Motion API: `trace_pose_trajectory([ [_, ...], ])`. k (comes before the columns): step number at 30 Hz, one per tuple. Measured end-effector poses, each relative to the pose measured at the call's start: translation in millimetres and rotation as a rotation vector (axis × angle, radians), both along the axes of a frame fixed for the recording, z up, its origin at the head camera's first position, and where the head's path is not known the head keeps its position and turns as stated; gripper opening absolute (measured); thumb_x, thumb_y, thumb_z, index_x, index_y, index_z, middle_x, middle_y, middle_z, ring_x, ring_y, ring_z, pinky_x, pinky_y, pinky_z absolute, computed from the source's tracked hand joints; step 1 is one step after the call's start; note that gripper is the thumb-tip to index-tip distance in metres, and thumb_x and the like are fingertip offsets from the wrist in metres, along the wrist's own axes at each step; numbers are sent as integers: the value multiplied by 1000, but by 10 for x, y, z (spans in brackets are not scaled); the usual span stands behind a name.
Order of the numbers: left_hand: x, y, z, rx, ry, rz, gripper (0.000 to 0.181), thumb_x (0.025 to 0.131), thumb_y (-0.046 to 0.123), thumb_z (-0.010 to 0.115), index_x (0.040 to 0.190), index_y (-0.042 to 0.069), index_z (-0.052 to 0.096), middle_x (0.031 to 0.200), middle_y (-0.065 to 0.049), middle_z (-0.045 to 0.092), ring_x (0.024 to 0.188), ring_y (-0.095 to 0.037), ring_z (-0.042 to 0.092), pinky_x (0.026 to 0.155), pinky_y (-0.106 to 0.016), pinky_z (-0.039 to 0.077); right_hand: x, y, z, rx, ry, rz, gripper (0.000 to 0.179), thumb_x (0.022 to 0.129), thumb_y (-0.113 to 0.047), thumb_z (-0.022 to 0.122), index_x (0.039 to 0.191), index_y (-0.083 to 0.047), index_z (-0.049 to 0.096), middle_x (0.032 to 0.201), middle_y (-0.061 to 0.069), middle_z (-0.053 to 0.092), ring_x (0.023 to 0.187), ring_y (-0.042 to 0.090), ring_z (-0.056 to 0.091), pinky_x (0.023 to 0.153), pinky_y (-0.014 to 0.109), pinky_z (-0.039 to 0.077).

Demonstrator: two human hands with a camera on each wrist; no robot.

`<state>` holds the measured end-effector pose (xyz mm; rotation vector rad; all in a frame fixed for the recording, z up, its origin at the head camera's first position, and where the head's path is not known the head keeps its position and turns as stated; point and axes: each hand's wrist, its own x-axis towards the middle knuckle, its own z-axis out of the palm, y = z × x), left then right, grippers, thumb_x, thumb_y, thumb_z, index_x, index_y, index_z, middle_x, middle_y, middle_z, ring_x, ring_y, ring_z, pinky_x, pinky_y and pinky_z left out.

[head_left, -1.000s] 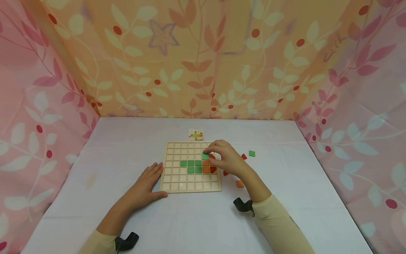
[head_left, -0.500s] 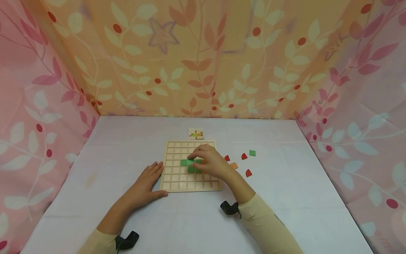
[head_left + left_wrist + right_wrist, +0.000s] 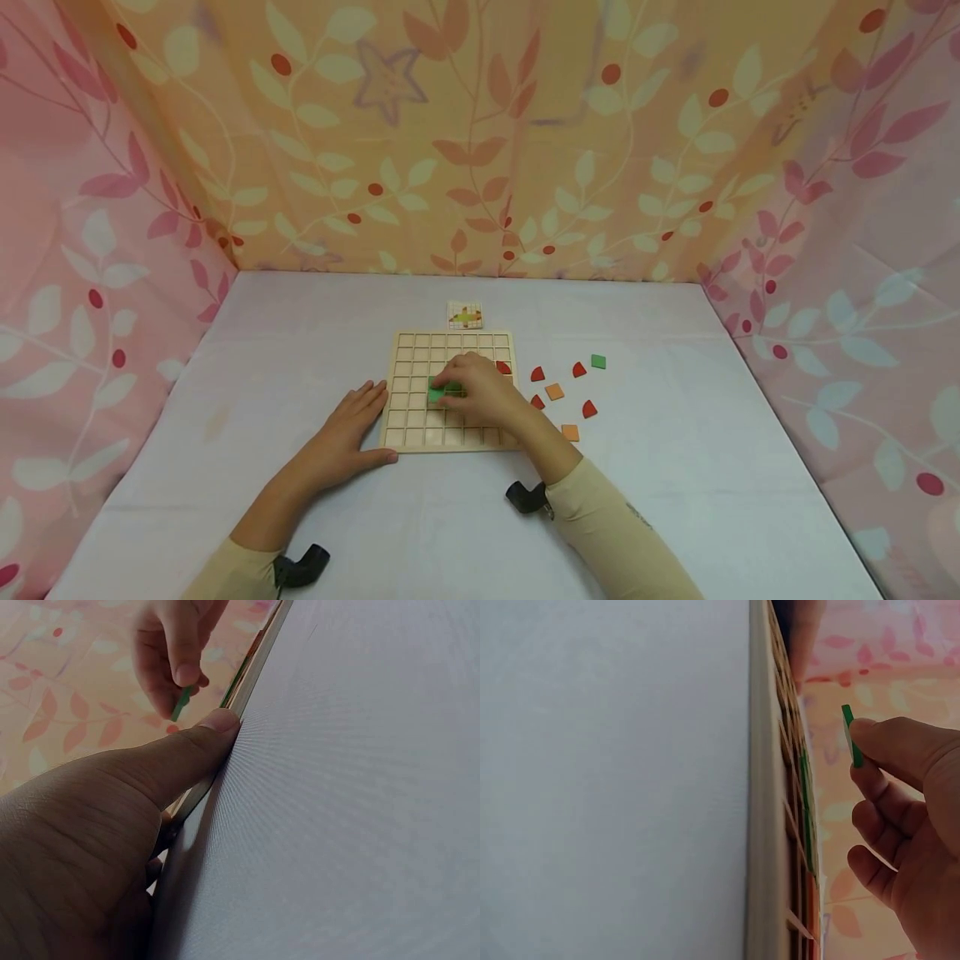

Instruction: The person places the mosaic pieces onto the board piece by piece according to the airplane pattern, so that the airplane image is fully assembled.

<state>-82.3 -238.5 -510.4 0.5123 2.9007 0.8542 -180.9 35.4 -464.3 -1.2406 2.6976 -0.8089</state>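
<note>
A wooden grid board lies on the white table. My left hand rests at its left side, fingers spread along the left edge and thumb at the front left corner. In the left wrist view the thumb touches the board's rim. My right hand is over the middle of the board, pinching a green square tile between thumb and fingertips. Both wrist views show this tile raised off the board and tilted on edge. Green tiles in the grid are partly covered by the right hand. One red rounded piece shows farther right.
A small patterned card lies behind the board. Right of the board are several red rounded pieces, orange squares and a green tile. Patterned cloth walls enclose the table's back and sides.
My right hand has moved left across the board with the green tile, from the red and orange pieces to the left end of the green ones. My left hand has stayed put.
</note>
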Motion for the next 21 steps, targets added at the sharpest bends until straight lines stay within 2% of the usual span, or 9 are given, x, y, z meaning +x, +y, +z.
trace_pose_trajectory([
  [7, -12, -9, -7, -6, -15, -4, 108, 82, 59, 79, 161, 5, 30, 170, -9, 24, 159, -32, 11, 129, -51, 10, -7, -31, -69, 38, 14, -7, 23, 94, -30, 77, 115, -21, 79, 110, -8, 70, 107, 15, 59, 99, 36, 48],
  [13, -8, 1, -5, 0, 5, -4, 108, 82, 59, 80, 160, 4, 31, 169, -11, 26, 158, -35, 13, 127, -56, 13, -6, -40, -116, 72, 18, -23, 23, 93, -30, 77, 115, -23, 79, 108, -9, 69, 105, 13, 57, 97, 35, 47],
  [21, 2, 11, 20, -8, -34, 12, 107, 82, 57, 80, 162, 6, 29, 170, -8, 23, 159, -32, 10, 128, -55, 11, 11, -89, -150, 118, 38, -29, 23, 94, -31, 76, 116, -25, 78, 107, -11, 69, 99, 11, 55, 91, 30, 47],
])
